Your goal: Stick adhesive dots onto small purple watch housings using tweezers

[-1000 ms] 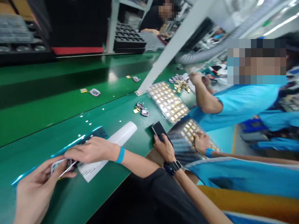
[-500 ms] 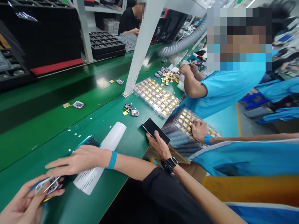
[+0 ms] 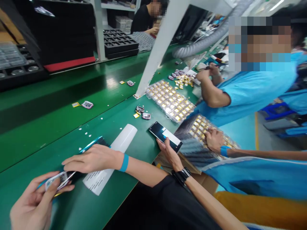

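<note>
At the lower left, my left hand (image 3: 38, 198) is closed around a small rounded device casing (image 3: 56, 182) with its inside facing up. A bit of yellow shows under it, between my fingers. My right hand (image 3: 92, 158), with a blue band at the wrist, reaches across from the right. Its fingers are closed on what look like thin metal tweezers (image 3: 68, 179), whose tip touches or lies just over the casing. The grip end is hidden. Behind my right hand lies a shiny teal item (image 3: 92, 143), partly covered. A curled white printed sheet (image 3: 124, 137) passes under my right wrist.
Another person's hand (image 3: 169, 151) holds a phone (image 3: 165, 135); a hand with a blue band rests on stacked trays (image 3: 192, 140). Open casings (image 3: 146, 115) with yellow cells, filled clear trays (image 3: 171, 100), a white post (image 3: 155, 54) and a co-worker in blue (image 3: 249, 83) are around.
The view has shifted, so most things sit further right. The right hand's fingers have drawn together over the casing. The other person's phone screen has lit up.
</note>
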`<state>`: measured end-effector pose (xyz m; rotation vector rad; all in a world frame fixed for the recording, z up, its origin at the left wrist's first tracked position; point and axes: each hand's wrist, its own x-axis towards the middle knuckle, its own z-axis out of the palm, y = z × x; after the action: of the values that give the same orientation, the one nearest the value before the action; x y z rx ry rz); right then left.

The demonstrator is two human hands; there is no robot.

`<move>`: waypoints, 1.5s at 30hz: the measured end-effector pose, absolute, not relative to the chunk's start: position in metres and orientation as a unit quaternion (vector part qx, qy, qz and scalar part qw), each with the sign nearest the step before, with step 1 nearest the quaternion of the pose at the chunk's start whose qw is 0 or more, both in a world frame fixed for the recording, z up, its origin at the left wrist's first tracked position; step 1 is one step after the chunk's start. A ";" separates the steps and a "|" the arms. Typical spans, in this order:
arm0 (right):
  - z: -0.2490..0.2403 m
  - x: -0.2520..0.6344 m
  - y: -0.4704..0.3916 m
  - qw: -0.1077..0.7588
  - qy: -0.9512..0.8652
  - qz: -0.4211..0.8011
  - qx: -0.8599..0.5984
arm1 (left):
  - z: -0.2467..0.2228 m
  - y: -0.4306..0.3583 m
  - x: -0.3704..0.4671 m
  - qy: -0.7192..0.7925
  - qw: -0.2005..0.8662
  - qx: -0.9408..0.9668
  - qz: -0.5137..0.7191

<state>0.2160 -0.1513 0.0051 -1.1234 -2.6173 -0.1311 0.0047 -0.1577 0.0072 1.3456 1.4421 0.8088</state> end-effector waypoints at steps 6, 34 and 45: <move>-0.013 0.208 -0.159 0.295 -0.880 0.019 -0.371 | 0.009 -0.166 0.012 0.541 0.561 0.508 0.368; -0.010 0.182 -0.162 0.412 -0.549 0.565 -0.458 | -0.005 -0.179 0.014 0.462 0.490 0.583 0.454; 0.021 0.229 -0.166 0.535 -0.509 0.445 -0.507 | -0.004 -0.183 0.013 0.350 0.444 0.747 0.351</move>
<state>0.2294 -0.1658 0.0214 -1.2065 -1.2134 1.0590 0.0134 -0.1829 -0.0035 1.8521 0.8672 0.8692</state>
